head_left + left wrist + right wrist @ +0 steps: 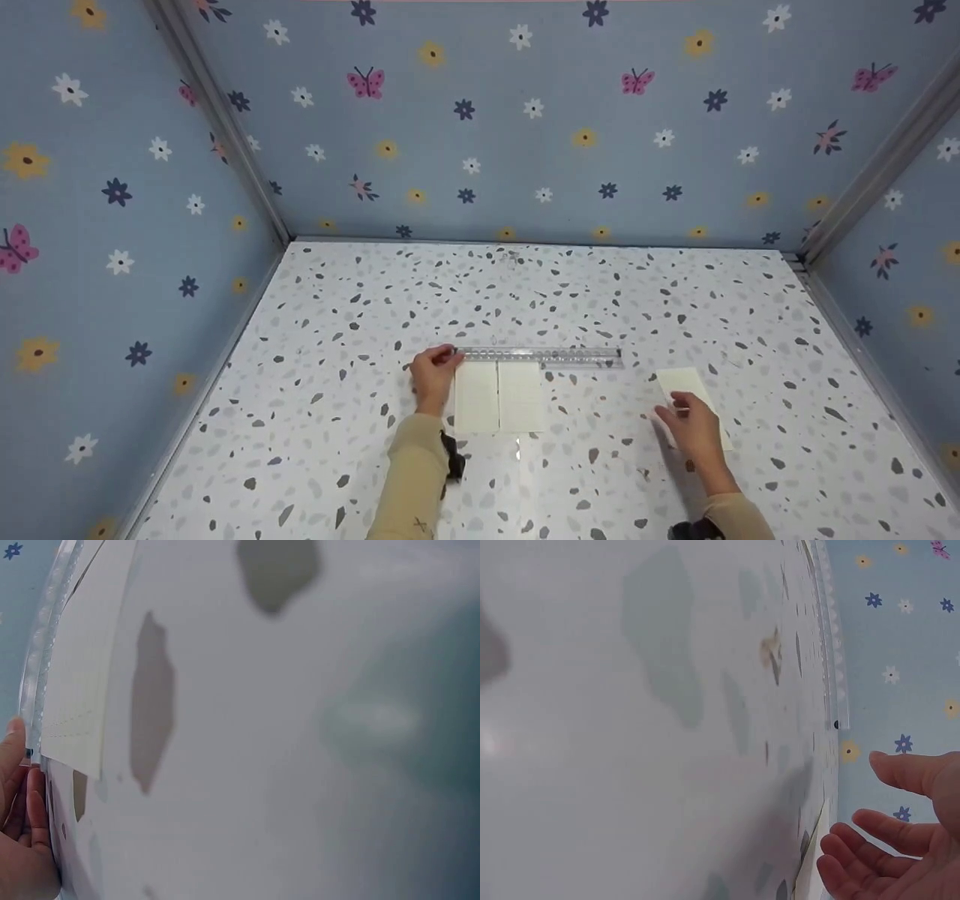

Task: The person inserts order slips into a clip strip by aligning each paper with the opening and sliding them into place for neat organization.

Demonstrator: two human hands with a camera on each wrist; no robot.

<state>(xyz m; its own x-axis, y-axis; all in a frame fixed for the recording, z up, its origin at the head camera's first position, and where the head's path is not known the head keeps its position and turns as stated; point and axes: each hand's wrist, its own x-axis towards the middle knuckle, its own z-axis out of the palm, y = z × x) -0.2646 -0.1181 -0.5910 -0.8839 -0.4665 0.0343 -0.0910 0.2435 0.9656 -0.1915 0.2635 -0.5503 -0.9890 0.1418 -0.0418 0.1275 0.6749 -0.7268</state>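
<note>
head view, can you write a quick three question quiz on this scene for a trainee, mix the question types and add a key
1. Short answer: which of the person's hands grips the clear ruler?
2. True or false: the left cream paper overlaps the right cream paper beside it.
3. Multiple choice: where is the third cream paper?
a) left of the other two
b) off to the right, partly hidden by the right hand
c) lying on top of the ruler

Key
1. The left hand, at the ruler's left end.
2. False; a narrow gap separates them.
3. b
</note>
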